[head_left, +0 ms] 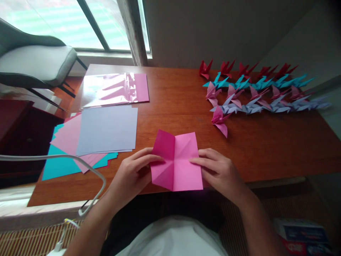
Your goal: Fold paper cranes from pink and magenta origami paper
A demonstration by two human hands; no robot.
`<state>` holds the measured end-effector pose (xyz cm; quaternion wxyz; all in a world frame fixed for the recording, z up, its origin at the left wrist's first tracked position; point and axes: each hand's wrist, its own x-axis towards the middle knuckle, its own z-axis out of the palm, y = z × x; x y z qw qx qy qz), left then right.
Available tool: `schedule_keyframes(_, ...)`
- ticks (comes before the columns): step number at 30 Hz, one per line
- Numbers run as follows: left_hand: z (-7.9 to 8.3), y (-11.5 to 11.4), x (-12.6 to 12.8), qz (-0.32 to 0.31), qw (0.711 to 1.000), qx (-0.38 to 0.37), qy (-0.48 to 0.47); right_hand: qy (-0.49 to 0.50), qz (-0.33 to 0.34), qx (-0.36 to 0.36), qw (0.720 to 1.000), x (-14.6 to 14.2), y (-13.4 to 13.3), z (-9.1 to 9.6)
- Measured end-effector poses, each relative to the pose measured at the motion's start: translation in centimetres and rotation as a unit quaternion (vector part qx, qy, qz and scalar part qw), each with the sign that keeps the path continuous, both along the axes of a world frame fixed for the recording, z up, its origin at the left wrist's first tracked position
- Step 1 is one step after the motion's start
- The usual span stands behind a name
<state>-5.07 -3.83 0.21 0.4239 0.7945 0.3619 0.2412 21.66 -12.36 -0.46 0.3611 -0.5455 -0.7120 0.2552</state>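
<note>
A square of bright pink origami paper (183, 160) is held between my two hands at the table's front edge. A vertical crease divides it, its left half darker and tilted up, and faint diagonal creases cross it. My left hand (137, 169) grips the left edge, index finger lying on the face and thumb hidden behind. On the right edge, my right hand (217, 167) pinches the sheet in much the same way, fingertips on the front. Nearest beyond the sheet, to the right, a pink paper crane (220, 121) rests on the wooden table (170, 96).
Rows of folded cranes in red (226, 68), turquoise (241, 83), light pink (234, 96) and pale lilac (252, 106) line the back right. At left lie lilac sheets (108, 129), turquoise sheets (58, 161) and a plastic-wrapped paper pack (112, 89). A white cable (99, 174) loops near my left forearm.
</note>
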Motion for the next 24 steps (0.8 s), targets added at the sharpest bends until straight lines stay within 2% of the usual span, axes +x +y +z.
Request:
schedule_keyframes(3, 0.3, 0.0, 0.1, 0.027, 0.999, -0.017, -0.034, 0.072, -0.009, -0.017, 0.997, 0.3, 0.0, 0.0)
schedule_keyframes(6, 0.4, -0.5, 0.6, 0.092, 0.989, -0.073, -0.092, 0.157, -0.057, -0.054, 0.984, 0.0, -0.2, -0.1)
schedule_keyframes(10, 0.2, -1.6, 1.8, 0.18, 0.952, -0.184, -0.167, 0.277, -0.147, -0.092, 0.945, -1.2, -0.2, 0.0)
schedule_keyframes(14, 0.2, -2.0, 2.8, 0.231, 0.926, -0.217, -0.204, 0.32, -0.174, -0.1, 0.926, -2.1, -0.1, 0.0)
schedule_keyframes(18, 0.3, -1.7, 2.7, 0.202, 0.921, -0.246, -0.224, 0.309, -0.179, -0.092, 0.929, -1.8, -0.4, -0.3)
schedule_keyframes(24, 1.2, -1.5, 2.0, 0.157, 0.911, -0.311, -0.221, 0.241, -0.139, -0.093, 0.956, -0.9, -1.5, -0.1)
